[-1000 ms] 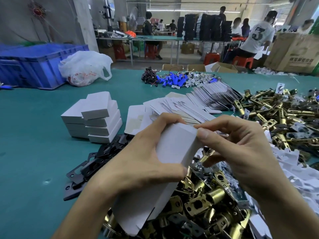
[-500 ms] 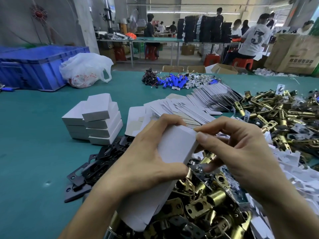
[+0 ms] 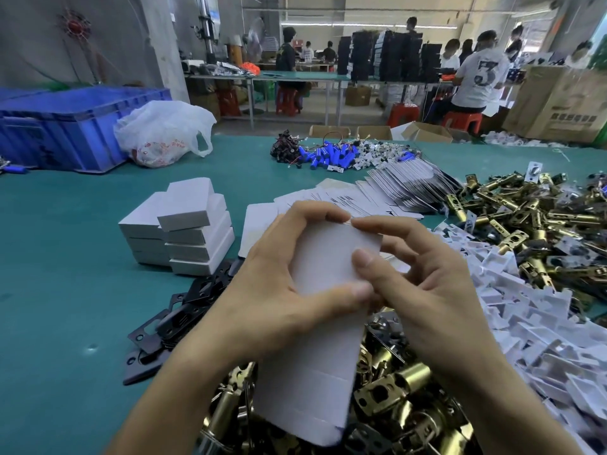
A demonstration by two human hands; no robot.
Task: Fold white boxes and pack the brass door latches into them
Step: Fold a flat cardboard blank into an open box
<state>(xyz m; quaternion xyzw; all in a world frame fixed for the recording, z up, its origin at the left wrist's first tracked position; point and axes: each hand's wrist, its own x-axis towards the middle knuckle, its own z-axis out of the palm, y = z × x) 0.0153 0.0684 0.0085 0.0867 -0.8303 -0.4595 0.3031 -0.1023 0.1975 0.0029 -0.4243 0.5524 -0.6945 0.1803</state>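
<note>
Both hands hold one white box (image 3: 323, 257) above a pile of brass door latches (image 3: 391, 399). My left hand (image 3: 279, 290) wraps its left side, thumb across the front and fingers curled over the top edge. My right hand (image 3: 423, 290) pinches the box's top right part, thumb on the front face. The box's open lower flaps (image 3: 305, 399) hang toward me. Flat unfolded box blanks (image 3: 377, 195) lie fanned out beyond my hands. Folded white boxes (image 3: 184, 231) are stacked at the left.
More brass latches (image 3: 532, 218) are heaped at the right, with white plastic pieces (image 3: 525, 323) below them. Black metal plates (image 3: 174, 323) lie left of my arm on the green table (image 3: 65, 290). A blue crate (image 3: 72, 126), a white plastic bag (image 3: 161, 133) and blue cylinders (image 3: 331, 156) sit farther back.
The box has turned more upright and face-on to me. My right hand moved in over its top right part, and my left fingers now curl over the top edge.
</note>
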